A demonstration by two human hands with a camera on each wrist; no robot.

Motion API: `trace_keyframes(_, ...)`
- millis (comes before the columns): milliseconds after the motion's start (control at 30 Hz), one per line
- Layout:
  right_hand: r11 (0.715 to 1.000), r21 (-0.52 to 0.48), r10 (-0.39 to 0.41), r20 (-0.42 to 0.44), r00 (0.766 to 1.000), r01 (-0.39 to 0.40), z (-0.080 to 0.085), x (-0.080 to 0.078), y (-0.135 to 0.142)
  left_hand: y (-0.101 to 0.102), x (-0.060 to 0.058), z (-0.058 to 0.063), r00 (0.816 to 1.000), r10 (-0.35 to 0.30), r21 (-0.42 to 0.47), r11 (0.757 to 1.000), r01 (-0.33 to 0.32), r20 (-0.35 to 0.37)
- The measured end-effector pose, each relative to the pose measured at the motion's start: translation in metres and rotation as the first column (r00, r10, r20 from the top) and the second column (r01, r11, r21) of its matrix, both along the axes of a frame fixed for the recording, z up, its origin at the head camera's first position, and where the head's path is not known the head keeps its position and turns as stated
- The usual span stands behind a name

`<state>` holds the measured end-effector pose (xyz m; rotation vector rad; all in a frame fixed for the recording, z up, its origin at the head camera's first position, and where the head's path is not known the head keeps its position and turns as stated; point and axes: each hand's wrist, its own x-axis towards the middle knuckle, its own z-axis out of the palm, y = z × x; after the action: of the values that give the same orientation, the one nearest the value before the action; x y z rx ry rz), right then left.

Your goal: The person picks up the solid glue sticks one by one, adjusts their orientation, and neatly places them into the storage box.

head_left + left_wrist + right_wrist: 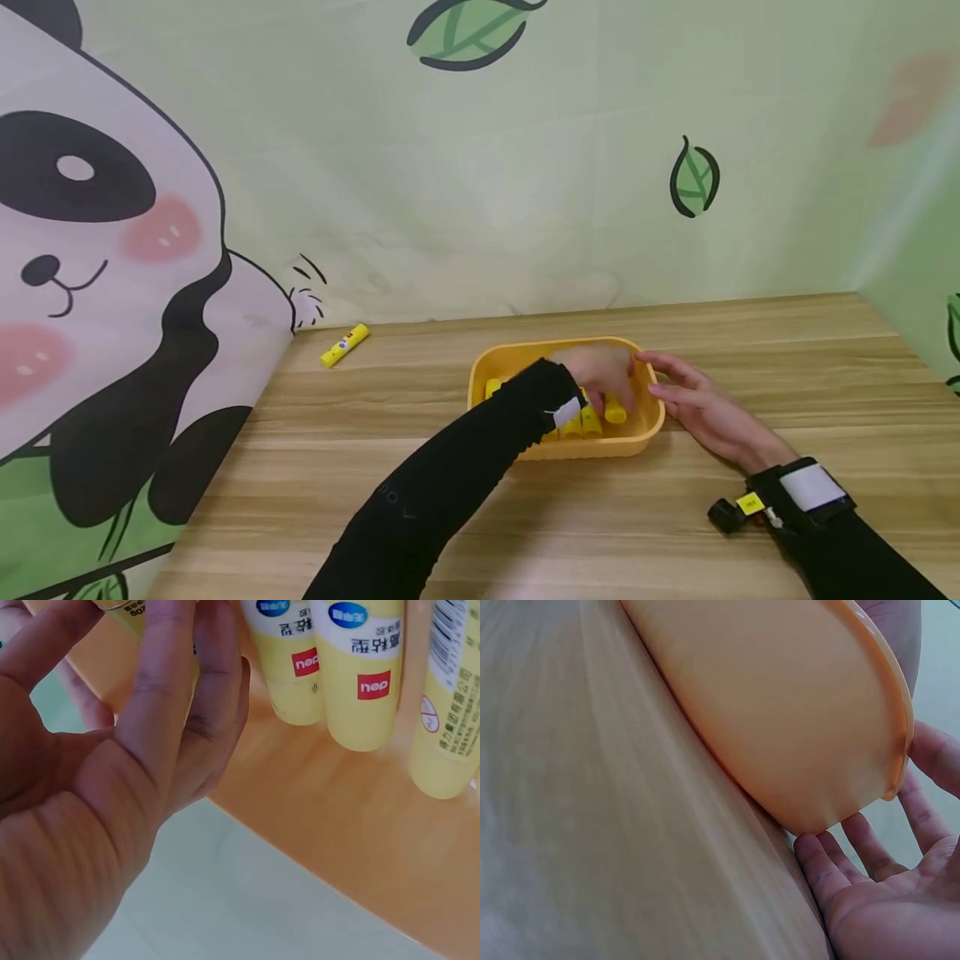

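A yellow-orange plastic basket [588,449] stands on the table and holds several yellow glue sticks [591,417]. My left hand [600,371] reaches down inside its right part. In the left wrist view, the thumb and fingers of that hand pinch a glue stick [127,619], mostly hidden by the fingers. Beside it lie more glue sticks with white labels and a red mark. My right hand [712,412] is at the basket's right end. Its fairly straight fingers [821,862] touch the outer wall, and the thumb is against the rim, as the right wrist view shows.
One more yellow glue stick [345,345] lies by itself on the wood-grain table [390,400], at the back left near the wall. Behind the table hangs a pale green backdrop [525,208] with a panda and leaves.
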<state>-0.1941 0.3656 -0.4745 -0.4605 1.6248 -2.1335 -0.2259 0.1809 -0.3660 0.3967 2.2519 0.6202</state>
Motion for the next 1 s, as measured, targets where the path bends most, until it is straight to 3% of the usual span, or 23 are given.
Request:
trace_keyframes(67, 1.000, -0.008, 0.002, 0.001, 1.000, -0.002, 0.000, 0.000, 0.000, 0.001, 0.001, -0.002, 1.000, -0.007, -0.023, 1.000, 0.007, -0.018)
trace_keyframes(133, 1.000, -0.011, 0.003, -0.002, 1.000, -0.003, -0.001, 0.000, -0.001, 0.002, 0.002, -0.004, 0.996, -0.027, -0.089, 0.996, 0.020, -0.082)
trace_keyframes(267, 1.000, -0.013, 0.008, -0.009, 1.000, -0.009, -0.001, -0.001, -0.002, 0.002, 0.005, -0.010, 0.966, -0.103, -0.249, 0.968, 0.042, -0.237)
trace_keyframes(333, 1.000, -0.014, 0.014, -0.016, 1.000, -0.014, -0.001, -0.002, -0.002, 0.001, 0.006, -0.011, 0.957, -0.108, -0.286, 0.958, 0.028, -0.271)
trace_keyframes(733, 1.000, -0.017, 0.011, -0.020, 1.000, -0.011, -0.003, 0.000, 0.000, -0.005, 0.004, -0.011, 0.975, -0.071, -0.255, 0.967, 0.016, -0.210)
trace_keyframes(1000, 1.000, -0.008, 0.011, -0.007, 1.000, -0.011, 0.000, 0.000, -0.001, -0.006, 0.005, -0.009, 0.977, -0.084, -0.246, 0.969, 0.034, -0.194)
